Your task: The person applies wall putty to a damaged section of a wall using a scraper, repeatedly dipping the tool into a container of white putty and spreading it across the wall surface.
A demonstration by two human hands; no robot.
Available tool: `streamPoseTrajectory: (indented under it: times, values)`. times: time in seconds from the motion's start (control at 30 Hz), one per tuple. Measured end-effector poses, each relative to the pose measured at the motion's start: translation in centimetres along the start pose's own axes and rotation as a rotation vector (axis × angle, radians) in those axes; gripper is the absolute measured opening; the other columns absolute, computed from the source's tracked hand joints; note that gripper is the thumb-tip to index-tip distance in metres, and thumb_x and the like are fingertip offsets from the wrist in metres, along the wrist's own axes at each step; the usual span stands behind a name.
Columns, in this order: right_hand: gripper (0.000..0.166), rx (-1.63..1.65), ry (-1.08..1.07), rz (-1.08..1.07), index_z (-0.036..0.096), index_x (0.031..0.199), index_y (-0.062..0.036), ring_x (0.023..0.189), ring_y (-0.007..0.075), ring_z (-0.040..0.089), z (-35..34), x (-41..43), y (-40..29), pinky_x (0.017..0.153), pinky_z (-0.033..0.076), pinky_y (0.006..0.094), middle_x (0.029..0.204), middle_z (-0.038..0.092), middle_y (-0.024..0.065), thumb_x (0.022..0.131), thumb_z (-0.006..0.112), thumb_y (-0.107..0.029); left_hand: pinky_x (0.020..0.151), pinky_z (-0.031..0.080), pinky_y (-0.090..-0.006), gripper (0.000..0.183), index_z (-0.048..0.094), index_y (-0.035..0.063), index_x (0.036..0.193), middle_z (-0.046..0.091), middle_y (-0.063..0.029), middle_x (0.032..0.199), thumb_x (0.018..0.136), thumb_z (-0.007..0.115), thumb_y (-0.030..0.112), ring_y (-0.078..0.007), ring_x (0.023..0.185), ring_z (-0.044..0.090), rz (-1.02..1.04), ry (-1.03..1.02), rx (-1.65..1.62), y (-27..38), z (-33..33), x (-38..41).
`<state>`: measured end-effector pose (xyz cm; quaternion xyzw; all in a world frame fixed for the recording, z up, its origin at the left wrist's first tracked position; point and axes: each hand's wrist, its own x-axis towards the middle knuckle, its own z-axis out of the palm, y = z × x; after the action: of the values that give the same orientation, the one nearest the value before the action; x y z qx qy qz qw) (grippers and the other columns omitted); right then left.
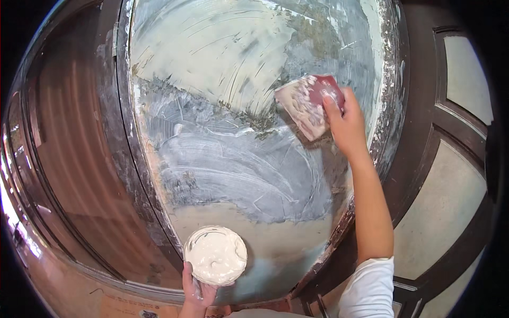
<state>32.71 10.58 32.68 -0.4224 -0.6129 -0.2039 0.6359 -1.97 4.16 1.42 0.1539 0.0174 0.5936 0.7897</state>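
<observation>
My right hand (346, 121) grips a flat red spreader (323, 89) by its corner, close to the wall panel. Thick whitish filler paste coats the spreader's left and lower part. Down at the lower middle, my left hand (199, 292) supports a round tub of creamy white paste (215, 255) from below and the side. Behind both hands rises the wall panel (246, 159), patchy with grey and bluish plaster. A broad pale layer of paste (210, 51) with curved streaks covers its upper left. Whether the spreader touches the wall, I cannot tell.
Dark, paint-flecked frame edges border the panel on the left (127, 119) and right (389, 71). A brown curtain-like surface (87, 167) shows behind glass at left. Dark wooden panelling with pale insets (441, 214) stands at right. A printed cardboard piece (127, 308) lies at lower left.
</observation>
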Motion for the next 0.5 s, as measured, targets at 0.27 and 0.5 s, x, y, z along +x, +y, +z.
streamPoseTrajectory:
  times: [0.27,0.5]
  values:
    - [0.032,-0.233,0.077,-0.018,0.056,0.103,-0.0032,0.074,0.0377,0.063,-0.8,3.7,0.8,0.067,0.048,0.0417,0.082,0.066,0.0185,0.095,0.063,-0.033,0.085,0.052,-0.0702,0.072,0.027,0.0115,0.153,0.039,-0.0197,0.15,0.097,0.045,0.054,-0.0442,0.13,0.047,-0.035,-0.118,0.148,1.3,-1.3,0.2]
    - [0.033,-0.144,-0.153,-0.152,0.056,0.102,-0.0046,0.069,0.034,0.06,1.1,1.5,-0.2,0.065,0.047,0.039,0.077,0.062,0.0155,0.093,0.065,-0.035,0.08,0.051,-0.0744,0.073,0.02,0.0134,0.155,0.031,-0.0208,0.153,0.098,0.041,0.055,-0.0493,0.129,0.045,-0.05,-0.043,-0.061,1.5,-2.1,0.7]
